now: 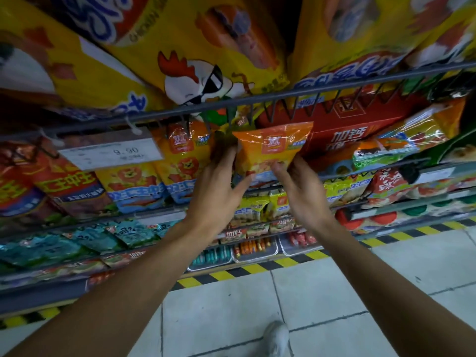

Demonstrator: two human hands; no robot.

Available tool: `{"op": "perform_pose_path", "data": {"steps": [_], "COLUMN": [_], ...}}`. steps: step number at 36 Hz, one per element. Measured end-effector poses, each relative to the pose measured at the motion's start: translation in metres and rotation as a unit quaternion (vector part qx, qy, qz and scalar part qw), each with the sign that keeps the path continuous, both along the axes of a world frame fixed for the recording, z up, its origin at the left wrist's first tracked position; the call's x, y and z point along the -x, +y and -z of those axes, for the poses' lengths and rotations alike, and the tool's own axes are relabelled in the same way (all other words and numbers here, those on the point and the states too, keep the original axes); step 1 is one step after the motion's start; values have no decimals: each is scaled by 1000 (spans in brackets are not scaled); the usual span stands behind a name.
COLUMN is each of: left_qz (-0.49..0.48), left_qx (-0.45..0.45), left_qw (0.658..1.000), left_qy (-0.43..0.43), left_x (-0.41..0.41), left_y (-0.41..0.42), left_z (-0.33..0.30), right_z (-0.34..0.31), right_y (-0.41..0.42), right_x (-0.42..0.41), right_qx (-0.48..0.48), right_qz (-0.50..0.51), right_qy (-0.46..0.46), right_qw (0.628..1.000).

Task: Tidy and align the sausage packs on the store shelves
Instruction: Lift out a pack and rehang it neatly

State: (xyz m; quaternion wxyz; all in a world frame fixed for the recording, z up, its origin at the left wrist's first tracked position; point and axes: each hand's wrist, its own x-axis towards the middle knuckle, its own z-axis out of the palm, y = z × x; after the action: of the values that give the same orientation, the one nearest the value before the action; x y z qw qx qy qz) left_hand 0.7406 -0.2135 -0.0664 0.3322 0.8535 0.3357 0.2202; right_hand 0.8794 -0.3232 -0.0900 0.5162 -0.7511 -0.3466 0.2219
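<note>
A white price tag [110, 153] reading 9.90 hangs from the grey wire shelf rail [283, 95]. A red carton [342, 127] sits behind that rail. Below, yellow-and-black hazard tape [247, 269] edges the shelf base, beside pale floor tiles [322, 300]. A white shoe [277, 338] stands on the tiles

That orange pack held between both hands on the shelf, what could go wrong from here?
1. The orange pack is held only at its lower edges by the left hand and right hand; the glossy wrapper might slip.
2. It is close to the wire rail above and could snag.
3. Pushing it in may nudge the lion packs beside it out of line.
</note>
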Motion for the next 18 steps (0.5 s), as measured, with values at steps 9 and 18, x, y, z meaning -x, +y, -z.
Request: {"op": "perform_pose_path", "data": {"steps": [9,18], "left_qz": [-18,42], "left_qx": [-46,-277], "left_qw": [991,957], "left_qy": [-121,81], "left_x": [17,63], "left_y": [-24,-8], "left_z": [6,39], "right_z": [-6,3], "right_y": [11,12], "right_x": [4,1], "right_qx": [-9,-2], "right_qz": [6,-14], "right_qy": [-26,-46], "right_qw": [1000,999]}}
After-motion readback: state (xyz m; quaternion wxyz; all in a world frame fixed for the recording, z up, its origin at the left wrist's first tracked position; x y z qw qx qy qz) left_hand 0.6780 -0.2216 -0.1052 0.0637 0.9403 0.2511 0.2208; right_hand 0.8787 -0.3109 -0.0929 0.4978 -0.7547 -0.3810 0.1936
